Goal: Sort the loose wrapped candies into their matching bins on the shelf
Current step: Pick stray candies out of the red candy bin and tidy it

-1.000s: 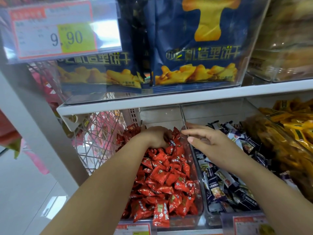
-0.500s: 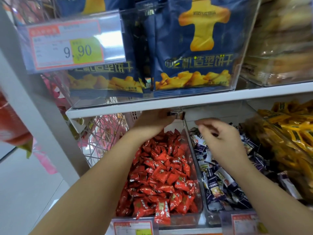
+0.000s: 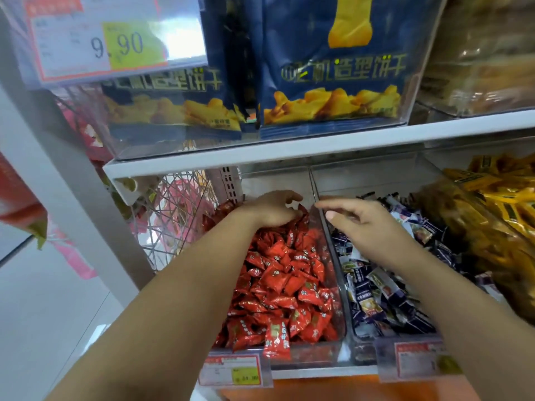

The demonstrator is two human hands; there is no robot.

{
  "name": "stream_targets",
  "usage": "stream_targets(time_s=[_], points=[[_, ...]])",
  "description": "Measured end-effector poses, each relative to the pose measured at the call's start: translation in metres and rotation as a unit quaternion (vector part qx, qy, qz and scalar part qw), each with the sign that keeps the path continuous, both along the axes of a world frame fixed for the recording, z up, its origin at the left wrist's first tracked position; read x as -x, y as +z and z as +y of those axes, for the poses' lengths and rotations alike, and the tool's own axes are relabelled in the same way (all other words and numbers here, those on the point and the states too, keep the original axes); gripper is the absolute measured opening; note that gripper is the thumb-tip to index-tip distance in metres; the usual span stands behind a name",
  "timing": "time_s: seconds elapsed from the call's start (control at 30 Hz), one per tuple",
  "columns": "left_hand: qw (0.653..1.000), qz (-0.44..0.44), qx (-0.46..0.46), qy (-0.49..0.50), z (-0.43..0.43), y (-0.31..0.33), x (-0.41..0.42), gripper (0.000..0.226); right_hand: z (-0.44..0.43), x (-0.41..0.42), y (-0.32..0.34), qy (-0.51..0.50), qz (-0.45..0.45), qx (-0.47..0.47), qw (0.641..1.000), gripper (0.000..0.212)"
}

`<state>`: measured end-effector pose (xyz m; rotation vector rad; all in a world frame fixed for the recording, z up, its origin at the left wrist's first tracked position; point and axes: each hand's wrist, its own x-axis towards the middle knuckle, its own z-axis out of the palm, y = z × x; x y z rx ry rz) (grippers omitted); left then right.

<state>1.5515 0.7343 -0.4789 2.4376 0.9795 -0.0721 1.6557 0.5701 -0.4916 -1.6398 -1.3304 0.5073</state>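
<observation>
Candies in red wrappers [image 3: 285,285] fill the left bin [image 3: 312,357], where the left hand [image 3: 269,211] curls its fingers [image 3: 288,195] into the pile's back, grip impossible to tell, while the right hand [image 3: 362,224], fingers [image 3: 331,202] loose and empty, hovers just across the divider [image 3: 314,186] above dark-blue candies [image 3: 373,290].

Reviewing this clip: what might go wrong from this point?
The red candies pile up to the bin front edge; the left hand digging in at the back may push some over. The right hand hovers at the divider, so dark candies might get knocked across it.
</observation>
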Motion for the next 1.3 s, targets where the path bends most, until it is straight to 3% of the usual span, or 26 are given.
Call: stream_targets(time_s=[0.1,0.37,0.57,1.0,1.1,1.3], points=[[0.997,0.071,0.016,-0.033,0.003,-0.008,-0.012,0.059,0.004,-0.005,0.000,0.007,-0.004,0.005,1.000,0.025],[0.979,0.189,0.049,-0.065,0.002,-0.011,-0.011,0.051,0.009,-0.009,-0.002,-0.005,0.006,-0.010,1.000,0.023],[0.965,0.231,0.009,-0.123,-0.016,0.011,0.018,0.044,0.006,-0.007,0.000,-0.007,0.006,-0.001,1.000,0.022],[0.978,0.153,0.073,-0.119,-0.026,0.014,0.057,0.031,-0.006,-0.003,0.004,0.016,-0.002,0.031,0.999,0.029],[0.986,0.124,0.047,-0.096,-0.032,0.023,0.060,0.031,-0.005,-0.001,0.006,0.005,-0.003,0.028,1.000,0.030],[0.990,-0.125,-0.054,-0.036,-0.050,0.044,0.096,0.032,-0.006,0.012,0.012,-0.017,-0.034,-0.033,0.999,0.025]])
